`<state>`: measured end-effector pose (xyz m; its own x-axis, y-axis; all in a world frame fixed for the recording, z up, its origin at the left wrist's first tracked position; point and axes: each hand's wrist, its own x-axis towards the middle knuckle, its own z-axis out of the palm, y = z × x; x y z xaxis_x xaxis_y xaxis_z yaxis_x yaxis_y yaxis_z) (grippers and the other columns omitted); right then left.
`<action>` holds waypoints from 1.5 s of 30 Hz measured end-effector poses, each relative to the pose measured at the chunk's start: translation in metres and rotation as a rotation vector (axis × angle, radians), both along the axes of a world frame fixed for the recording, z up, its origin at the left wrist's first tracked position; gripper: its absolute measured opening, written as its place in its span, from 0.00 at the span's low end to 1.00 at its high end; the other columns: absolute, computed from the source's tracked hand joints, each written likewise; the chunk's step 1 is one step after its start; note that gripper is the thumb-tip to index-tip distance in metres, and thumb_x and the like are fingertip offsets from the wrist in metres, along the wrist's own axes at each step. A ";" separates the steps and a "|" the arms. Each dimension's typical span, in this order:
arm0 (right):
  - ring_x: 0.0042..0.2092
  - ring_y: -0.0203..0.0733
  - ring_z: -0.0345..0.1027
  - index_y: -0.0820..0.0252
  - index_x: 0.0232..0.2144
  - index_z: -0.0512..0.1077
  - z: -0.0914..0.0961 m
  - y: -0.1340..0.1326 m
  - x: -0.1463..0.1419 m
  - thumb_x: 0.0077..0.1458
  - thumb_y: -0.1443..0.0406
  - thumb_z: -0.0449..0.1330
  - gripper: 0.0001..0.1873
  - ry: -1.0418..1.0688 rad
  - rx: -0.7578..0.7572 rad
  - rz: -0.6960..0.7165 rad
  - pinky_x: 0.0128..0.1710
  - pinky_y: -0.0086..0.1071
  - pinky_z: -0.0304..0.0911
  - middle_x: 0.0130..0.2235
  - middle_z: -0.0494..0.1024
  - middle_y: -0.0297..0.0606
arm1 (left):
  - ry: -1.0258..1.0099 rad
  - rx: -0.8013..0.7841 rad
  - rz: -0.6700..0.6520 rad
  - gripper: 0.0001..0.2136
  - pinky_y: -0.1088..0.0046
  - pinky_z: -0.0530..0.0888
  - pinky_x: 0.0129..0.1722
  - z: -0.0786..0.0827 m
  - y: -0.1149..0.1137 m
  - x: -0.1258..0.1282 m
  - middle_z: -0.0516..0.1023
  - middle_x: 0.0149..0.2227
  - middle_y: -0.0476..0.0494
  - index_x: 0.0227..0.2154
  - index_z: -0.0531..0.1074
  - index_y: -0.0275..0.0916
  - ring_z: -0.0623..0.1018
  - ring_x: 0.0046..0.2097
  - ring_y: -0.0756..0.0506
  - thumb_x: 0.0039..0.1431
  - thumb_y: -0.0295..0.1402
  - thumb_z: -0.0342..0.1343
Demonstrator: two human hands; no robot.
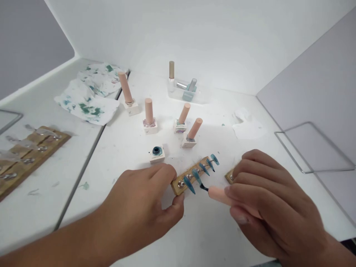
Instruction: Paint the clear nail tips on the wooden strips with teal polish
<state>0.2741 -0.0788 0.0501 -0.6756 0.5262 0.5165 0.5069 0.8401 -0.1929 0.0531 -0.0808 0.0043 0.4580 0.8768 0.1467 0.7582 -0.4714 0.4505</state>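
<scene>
My left hand [141, 207] pinches the near end of a small wooden strip [178, 184] that carries several blue false nails [200, 170] on metal studs. My right hand [274, 202] is closed round a peach-coloured polish brush handle [218, 194]. Its dark brush tip [204, 187] touches one of the blue nails. An open square polish bottle [157, 153] with teal polish stands just behind the strip. A second wooden piece [229, 175] peeks out from under my right fingers.
Several capped polish bottles with peach caps [149, 116] stand in the middle of the white table. A teal-stained paper towel [89, 94] lies far left, a clear tray with bottles [187, 91] at the back, a wooden nail board [25, 155] at left, a wire frame [314, 148] at right.
</scene>
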 end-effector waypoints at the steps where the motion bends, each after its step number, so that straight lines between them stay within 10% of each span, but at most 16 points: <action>1: 0.23 0.36 0.56 0.65 0.30 0.66 0.000 -0.001 0.001 0.48 0.72 0.54 0.04 0.005 -0.002 -0.002 0.26 0.37 0.55 0.19 0.64 0.33 | 0.003 -0.004 0.003 0.05 0.77 0.55 0.19 0.000 0.000 0.000 0.60 0.18 0.57 0.26 0.64 0.40 0.61 0.18 0.53 0.50 0.35 0.52; 45: 0.22 0.33 0.55 0.63 0.33 0.66 -0.004 0.014 0.005 0.49 0.72 0.54 0.06 0.024 0.081 -0.063 0.25 0.33 0.50 0.21 0.68 0.32 | 0.026 0.000 -0.015 0.04 0.76 0.53 0.18 0.001 -0.001 -0.001 0.59 0.16 0.57 0.25 0.62 0.41 0.60 0.17 0.53 0.50 0.34 0.51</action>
